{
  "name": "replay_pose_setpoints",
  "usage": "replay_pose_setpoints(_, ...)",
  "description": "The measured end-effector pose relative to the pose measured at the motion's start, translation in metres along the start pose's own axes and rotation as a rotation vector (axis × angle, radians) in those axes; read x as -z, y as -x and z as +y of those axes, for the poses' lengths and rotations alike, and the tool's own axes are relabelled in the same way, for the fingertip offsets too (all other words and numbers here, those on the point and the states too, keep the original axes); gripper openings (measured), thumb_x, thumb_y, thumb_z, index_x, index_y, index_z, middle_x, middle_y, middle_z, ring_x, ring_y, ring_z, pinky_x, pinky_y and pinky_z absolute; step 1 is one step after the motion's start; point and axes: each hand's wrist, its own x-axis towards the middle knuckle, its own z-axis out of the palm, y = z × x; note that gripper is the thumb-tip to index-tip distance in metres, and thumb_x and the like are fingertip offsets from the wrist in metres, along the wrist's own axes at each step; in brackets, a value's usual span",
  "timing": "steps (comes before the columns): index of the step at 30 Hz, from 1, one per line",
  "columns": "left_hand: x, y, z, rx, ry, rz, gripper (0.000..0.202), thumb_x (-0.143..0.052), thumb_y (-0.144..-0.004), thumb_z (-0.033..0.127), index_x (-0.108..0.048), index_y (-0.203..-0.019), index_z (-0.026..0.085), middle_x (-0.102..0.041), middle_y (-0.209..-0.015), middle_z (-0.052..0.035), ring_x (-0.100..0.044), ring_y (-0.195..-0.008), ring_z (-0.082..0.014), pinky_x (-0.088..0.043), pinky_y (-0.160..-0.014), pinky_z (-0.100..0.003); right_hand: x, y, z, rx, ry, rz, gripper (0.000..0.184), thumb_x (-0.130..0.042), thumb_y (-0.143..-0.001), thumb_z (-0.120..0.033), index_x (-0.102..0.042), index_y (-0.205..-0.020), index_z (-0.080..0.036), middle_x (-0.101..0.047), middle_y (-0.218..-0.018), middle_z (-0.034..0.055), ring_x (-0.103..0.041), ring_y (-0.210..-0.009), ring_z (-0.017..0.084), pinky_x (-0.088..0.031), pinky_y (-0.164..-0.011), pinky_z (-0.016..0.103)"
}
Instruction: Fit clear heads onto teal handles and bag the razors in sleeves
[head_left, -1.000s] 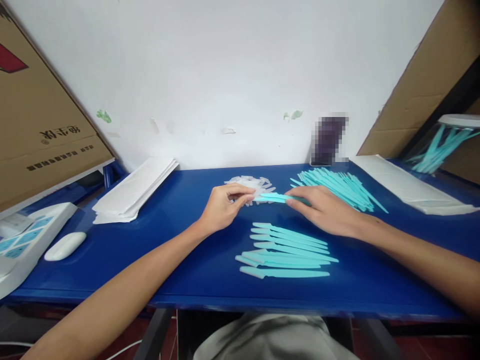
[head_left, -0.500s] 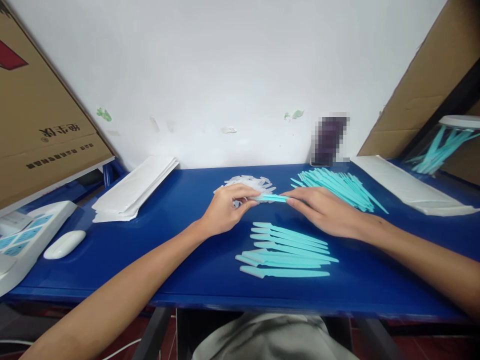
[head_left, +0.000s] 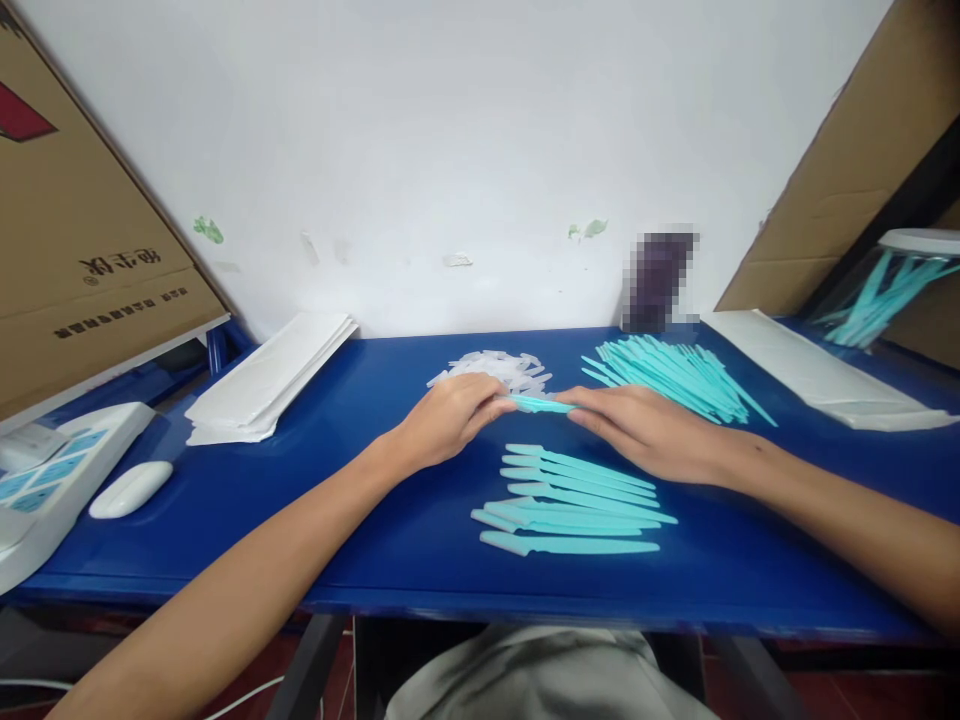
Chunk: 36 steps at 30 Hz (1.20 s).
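Between my two hands, above the table, is a turquoise eyebrow razor (head_left: 541,405) held crosswise. My left hand (head_left: 452,415) pinches its left end between thumb and fingers; whether a cap is under those fingertips is hidden. Thumb and fingers of my right hand (head_left: 637,425) close on the handle at the other end. Just behind my left hand lies a heap of small clear caps (head_left: 499,368). Several razors (head_left: 577,505) lie in a row nearer me, pale covers on their left ends. A pile of turquoise razors (head_left: 675,375) sits behind my right hand.
White packets (head_left: 270,380) are stacked at left, near a white mouse-shaped object (head_left: 130,489) and a white device (head_left: 67,470) with blue keys. At right lie another white packet (head_left: 817,370) and a clear tub (head_left: 877,290) of turquoise sticks. Cardboard (head_left: 90,200) stands at left.
Both hands have come down slightly toward me with the razor. My left fingers have closed in more around its left end. The row and piles have not moved.
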Motion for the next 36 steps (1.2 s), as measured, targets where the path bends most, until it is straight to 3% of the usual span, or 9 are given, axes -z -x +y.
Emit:
replay_pose_setpoints(5,-0.005,0.000,0.016,0.030,-0.113,-0.069,0.045,-0.017,-0.108,0.044,-0.048,-0.087,0.018,-0.057,-0.074,-0.0036,-0.046,-0.061,-0.0169,-0.034,-0.058,-0.030,0.000,0.000,-0.008,0.026,-0.043,-0.003,0.045,-0.029,-0.105,-0.040,-0.061,-0.129,-0.020,-0.073,-0.093,0.0079,-0.065,-0.076,0.022,-0.047,-0.066,0.033)
replay_pose_setpoints(11,-0.013,0.000,0.032,0.119,0.037,-0.055,0.043,-0.013,-0.107,0.048,-0.037,-0.084,0.021,-0.050,-0.072,-0.0013,-0.042,-0.058,-0.0160,-0.031,-0.056,-0.030,0.006,0.003,-0.019,0.025,-0.138,0.010,0.044,-0.031,-0.104,-0.038,-0.063,-0.130,-0.023,-0.074,-0.087,0.0060,-0.065,-0.075,0.022,-0.048,-0.068,0.033)
replay_pose_setpoints(17,-0.011,0.002,0.032,0.128,0.171,-0.080,0.040,-0.015,-0.107,0.049,-0.036,-0.087,0.021,-0.047,-0.072,-0.0006,-0.040,-0.059,-0.0157,-0.033,-0.057,-0.032,0.007,0.003,-0.023,0.010,-0.161,-0.013,0.043,-0.031,-0.104,-0.040,-0.066,-0.124,-0.023,-0.072,-0.083,0.0051,-0.063,-0.071,0.021,-0.047,-0.066,0.032)
replay_pose_setpoints(28,-0.013,0.003,0.030,0.142,0.244,-0.138,0.038,-0.016,-0.107,0.049,-0.037,-0.092,0.021,-0.050,-0.075,-0.0014,-0.043,-0.059,-0.0160,-0.037,-0.056,-0.031,0.005,0.004,-0.027,0.001,-0.215,-0.061,0.044,-0.029,-0.105,-0.038,-0.056,-0.136,-0.022,-0.071,-0.091,0.0057,-0.063,-0.075,0.020,-0.047,-0.068,0.033)
replay_pose_setpoints(33,0.005,-0.001,0.018,0.052,0.048,-0.257,0.034,-0.029,-0.107,0.046,-0.050,-0.107,0.019,-0.064,-0.088,-0.0049,-0.058,-0.073,-0.0188,-0.041,-0.065,-0.031,-0.003,0.004,-0.022,0.031,-0.008,-0.034,0.035,-0.032,-0.104,-0.032,-0.061,-0.120,-0.020,-0.067,-0.097,0.0092,-0.063,-0.077,0.022,-0.048,-0.066,0.033)
replay_pose_setpoints(36,0.020,-0.002,-0.001,0.094,-0.089,-0.180,0.035,-0.033,-0.106,0.043,-0.055,-0.118,0.019,-0.068,-0.090,-0.0050,-0.062,-0.077,-0.0199,-0.041,-0.073,-0.032,-0.013,0.004,-0.017,-0.028,0.211,-0.042,0.031,-0.034,-0.102,-0.025,-0.063,-0.111,-0.014,-0.061,-0.104,0.0138,-0.062,-0.072,0.020,-0.046,-0.060,0.032)
